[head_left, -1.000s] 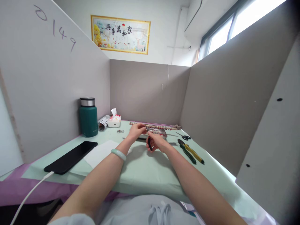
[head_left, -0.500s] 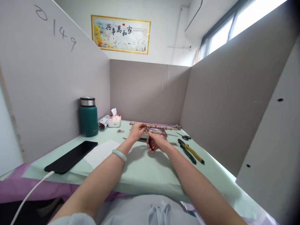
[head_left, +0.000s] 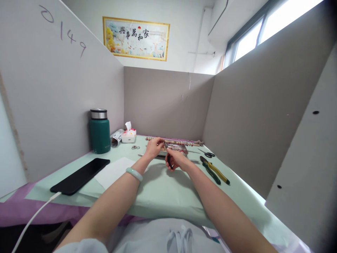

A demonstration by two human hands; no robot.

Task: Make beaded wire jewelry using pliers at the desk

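My right hand (head_left: 177, 160) is closed around dark-handled pliers (head_left: 170, 162), whose metal tip points up and left toward my other hand. Fingers pinched, my left hand (head_left: 154, 147) meets that tip; whatever sits between its fingertips is too small to make out. Both hands are raised in front of a metal tray (head_left: 181, 150) of small red and pale beads, and partly cover it. Behind the tray lies a rod strung with beads (head_left: 189, 143). A pale green bangle (head_left: 134, 174) circles my left wrist.
To the right lie green-and-yellow cutting pliers (head_left: 214, 171) and scissors (head_left: 208, 154). On the left are a black phone (head_left: 80, 176) on a cable, white paper (head_left: 113, 173), a green flask (head_left: 100, 135) and a tissue pack (head_left: 129, 136). Grey partitions (head_left: 168, 102) enclose the table.
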